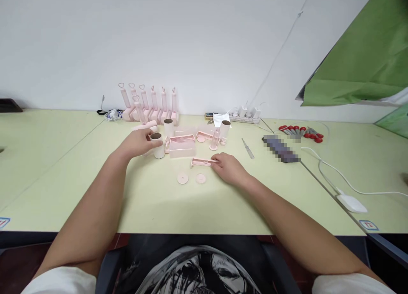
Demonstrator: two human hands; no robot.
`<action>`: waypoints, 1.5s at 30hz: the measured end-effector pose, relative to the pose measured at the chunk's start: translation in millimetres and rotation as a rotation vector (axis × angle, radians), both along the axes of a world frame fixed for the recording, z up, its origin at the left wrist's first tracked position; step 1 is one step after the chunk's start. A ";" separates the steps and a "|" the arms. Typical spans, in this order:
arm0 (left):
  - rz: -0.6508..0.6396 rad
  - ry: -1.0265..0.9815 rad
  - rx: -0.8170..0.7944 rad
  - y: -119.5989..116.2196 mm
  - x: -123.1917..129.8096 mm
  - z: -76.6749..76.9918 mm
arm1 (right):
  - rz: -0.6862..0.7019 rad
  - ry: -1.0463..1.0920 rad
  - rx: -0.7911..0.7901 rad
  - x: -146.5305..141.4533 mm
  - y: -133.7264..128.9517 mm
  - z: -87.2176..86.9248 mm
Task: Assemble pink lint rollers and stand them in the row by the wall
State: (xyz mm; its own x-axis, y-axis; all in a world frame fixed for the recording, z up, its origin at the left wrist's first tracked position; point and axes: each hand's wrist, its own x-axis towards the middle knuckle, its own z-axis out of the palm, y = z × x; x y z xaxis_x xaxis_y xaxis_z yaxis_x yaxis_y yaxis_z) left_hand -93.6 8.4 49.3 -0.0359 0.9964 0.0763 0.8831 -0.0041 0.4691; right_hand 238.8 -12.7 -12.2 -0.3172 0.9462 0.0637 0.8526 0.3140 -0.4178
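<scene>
My left hand (139,143) is closed round the upper part of a white cardboard tube (158,150), which stands upright. In my right hand (228,168) is the right end of a long pink plastic piece (201,162), held low over the table. Two flat pink discs (182,178) lie side by side nearer to me. Behind the long piece sits a clear pink box-like cover (182,148). A small clear pink cylinder on a round base (214,141) stands to its right. Two more cardboard tubes (168,127) stand farther back.
Several pink heart-topped assemblies (154,100) line the wall. A screwdriver (247,148), a blurred dark object (281,148) and red-capped items (296,130) lie to the right. A white cable runs to a white charger (352,203) on the pale green table (197,213).
</scene>
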 end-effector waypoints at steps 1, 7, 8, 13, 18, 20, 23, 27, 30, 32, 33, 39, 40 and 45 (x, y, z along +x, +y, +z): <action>-0.001 0.003 0.006 1.1 1.3 -1.8 | 0.009 0.022 0.008 -2.6 0.7 -0.7; 0.004 0.033 -0.013 3.0 -1.2 -2.9 | 0.031 0.214 0.032 -9.9 3.4 -4.4; 0.017 0.040 -0.011 3.1 -2.2 -2.4 | 0.039 0.252 0.023 -10.1 3.1 -5.3; 0.082 0.042 -0.009 5.3 -2.4 -4.1 | 0.075 0.383 -0.003 -12.2 1.3 -10.6; 0.079 -0.004 -0.013 9.0 2.7 -13.0 | 0.096 0.503 -0.059 -16.1 0.0 -13.0; 0.043 -0.035 -0.030 8.3 0.3 -13.1 | 0.108 0.528 -0.065 -16.7 -0.3 -14.2; -0.001 -0.121 -0.074 4.0 -14.3 -5.3 | 0.106 0.540 -0.058 -16.5 -0.1 -16.4; 0.206 -0.203 -0.009 1.1 -45.8 5.6 | 0.066 0.555 -0.085 -15.3 0.8 -18.0; 0.378 -0.077 -0.024 8.2 -60.0 -2.0 | 0.059 0.578 -0.124 -14.8 1.2 -17.6; 0.329 -0.007 -0.100 16.0 -60.3 -14.2 | 0.053 0.586 -0.141 -14.6 1.4 -17.2; 0.287 0.012 -0.135 20.0 -58.0 -20.9 | 0.050 0.586 -0.143 -14.6 1.4 -17.2; 0.117 0.072 -0.150 32.8 -37.0 -44.8 | 0.100 0.590 -0.107 -17.7 0.9 -17.5; 0.092 0.068 -0.162 32.8 -34.6 -45.5 | 0.107 0.586 -0.094 -18.8 0.7 -17.3; -0.012 0.081 -0.217 28.5 -22.3 -43.3 | 0.087 0.553 -0.002 -21.0 1.1 -17.0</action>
